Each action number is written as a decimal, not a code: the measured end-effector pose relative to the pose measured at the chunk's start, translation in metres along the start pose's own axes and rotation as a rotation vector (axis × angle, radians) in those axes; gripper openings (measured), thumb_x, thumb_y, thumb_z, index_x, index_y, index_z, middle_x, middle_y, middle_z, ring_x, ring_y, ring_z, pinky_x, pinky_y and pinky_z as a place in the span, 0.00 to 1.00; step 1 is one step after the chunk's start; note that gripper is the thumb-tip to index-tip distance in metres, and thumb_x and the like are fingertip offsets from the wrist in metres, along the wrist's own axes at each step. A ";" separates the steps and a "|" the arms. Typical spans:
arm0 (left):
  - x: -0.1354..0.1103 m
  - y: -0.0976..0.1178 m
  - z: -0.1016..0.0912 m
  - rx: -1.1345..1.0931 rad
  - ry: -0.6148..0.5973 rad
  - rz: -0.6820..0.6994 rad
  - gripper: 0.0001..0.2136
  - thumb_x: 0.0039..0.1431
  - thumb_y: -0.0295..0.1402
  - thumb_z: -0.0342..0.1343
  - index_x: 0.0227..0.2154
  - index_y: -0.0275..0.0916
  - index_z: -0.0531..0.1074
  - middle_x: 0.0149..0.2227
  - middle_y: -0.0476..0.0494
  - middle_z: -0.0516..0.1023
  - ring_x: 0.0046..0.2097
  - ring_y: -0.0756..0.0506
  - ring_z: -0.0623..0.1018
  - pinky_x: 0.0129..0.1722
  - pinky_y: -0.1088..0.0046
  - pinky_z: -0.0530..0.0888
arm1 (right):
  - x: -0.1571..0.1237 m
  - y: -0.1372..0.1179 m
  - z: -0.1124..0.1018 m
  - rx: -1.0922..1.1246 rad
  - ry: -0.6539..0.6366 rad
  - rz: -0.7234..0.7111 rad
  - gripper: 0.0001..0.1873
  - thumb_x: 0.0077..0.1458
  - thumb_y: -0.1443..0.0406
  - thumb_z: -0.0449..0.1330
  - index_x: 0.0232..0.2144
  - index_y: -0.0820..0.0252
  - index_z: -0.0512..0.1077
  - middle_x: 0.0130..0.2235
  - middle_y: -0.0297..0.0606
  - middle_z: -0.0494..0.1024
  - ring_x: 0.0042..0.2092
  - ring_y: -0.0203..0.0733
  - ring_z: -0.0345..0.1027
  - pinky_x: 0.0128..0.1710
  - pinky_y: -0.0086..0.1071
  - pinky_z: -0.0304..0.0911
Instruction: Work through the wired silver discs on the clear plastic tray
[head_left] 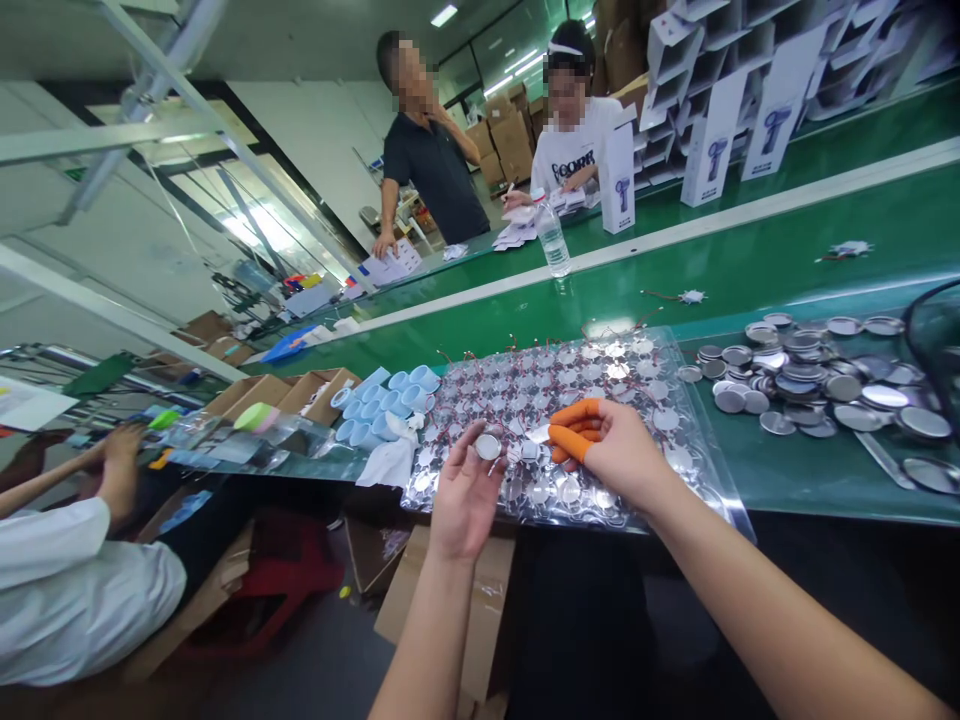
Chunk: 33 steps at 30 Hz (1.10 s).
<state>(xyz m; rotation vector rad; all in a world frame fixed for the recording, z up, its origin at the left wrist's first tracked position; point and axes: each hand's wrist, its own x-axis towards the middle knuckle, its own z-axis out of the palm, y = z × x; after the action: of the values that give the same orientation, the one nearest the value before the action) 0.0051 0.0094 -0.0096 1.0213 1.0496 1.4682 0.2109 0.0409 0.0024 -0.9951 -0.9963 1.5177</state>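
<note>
My left hand (pixel 466 500) is closed around a small round metal disc (pixel 488 447), its pale face turned up toward me. Orange finger covers sit on several fingers of my right hand (pixel 619 450), which pinches a small pale flat piece (pixel 538 434) whose kind I cannot make out. The two hands are close together but apart. Beneath them lies a clear plastic tray (pixel 705 440) filled with rows of silvery round parts with thin red wires. To the right, many loose metal discs (pixel 802 375) are heaped on the green bench.
Light blue cylinders (pixel 390 400) and a white cloth (pixel 388 462) lie left of the tray. Beyond stand a water bottle (pixel 552 240) and printed white boxes (pixel 619 180). Two people are across the bench; another person's arm (pixel 120 465) is at far left. A black cable (pixel 919 350) curves at right.
</note>
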 end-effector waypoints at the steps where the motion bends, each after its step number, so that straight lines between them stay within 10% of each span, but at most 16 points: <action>1: -0.004 -0.002 0.003 -0.017 0.001 0.008 0.17 0.59 0.41 0.62 0.51 0.46 0.74 0.52 0.40 0.77 0.45 0.47 0.79 0.45 0.69 0.77 | -0.002 -0.001 0.002 0.021 -0.031 0.003 0.11 0.46 0.64 0.68 0.33 0.63 0.74 0.25 0.39 0.78 0.26 0.42 0.77 0.23 0.30 0.73; 10: -0.019 -0.001 0.023 0.073 0.024 0.085 0.15 0.59 0.39 0.63 0.48 0.42 0.77 0.50 0.39 0.78 0.47 0.43 0.79 0.45 0.67 0.78 | -0.010 0.002 0.009 -0.060 -0.070 -0.072 0.10 0.48 0.63 0.67 0.34 0.61 0.75 0.26 0.36 0.79 0.27 0.41 0.77 0.25 0.31 0.72; 22: -0.023 0.002 0.021 0.417 0.058 0.137 0.18 0.62 0.42 0.59 0.52 0.40 0.75 0.53 0.37 0.77 0.54 0.38 0.76 0.54 0.60 0.75 | -0.015 0.006 0.002 -0.547 -0.062 -0.660 0.08 0.56 0.69 0.59 0.38 0.56 0.77 0.36 0.39 0.82 0.36 0.42 0.77 0.38 0.36 0.72; 30: -0.021 0.002 0.018 0.385 0.111 0.131 0.22 0.59 0.46 0.60 0.52 0.38 0.76 0.48 0.36 0.80 0.45 0.40 0.81 0.47 0.62 0.78 | -0.012 0.007 0.008 -0.214 -0.108 -0.187 0.07 0.55 0.63 0.62 0.36 0.59 0.75 0.28 0.38 0.80 0.30 0.43 0.78 0.29 0.34 0.74; 33: -0.020 0.001 0.018 0.362 0.107 0.117 0.23 0.59 0.46 0.60 0.53 0.38 0.76 0.44 0.37 0.81 0.41 0.41 0.81 0.44 0.62 0.79 | -0.012 0.008 0.007 -0.252 -0.089 -0.248 0.06 0.55 0.63 0.62 0.36 0.58 0.75 0.29 0.38 0.81 0.30 0.43 0.78 0.31 0.35 0.75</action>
<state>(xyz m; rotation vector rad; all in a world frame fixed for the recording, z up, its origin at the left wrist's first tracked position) 0.0247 -0.0085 -0.0058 1.2870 1.3874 1.4703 0.2033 0.0276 -0.0021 -0.9429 -1.3481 1.2611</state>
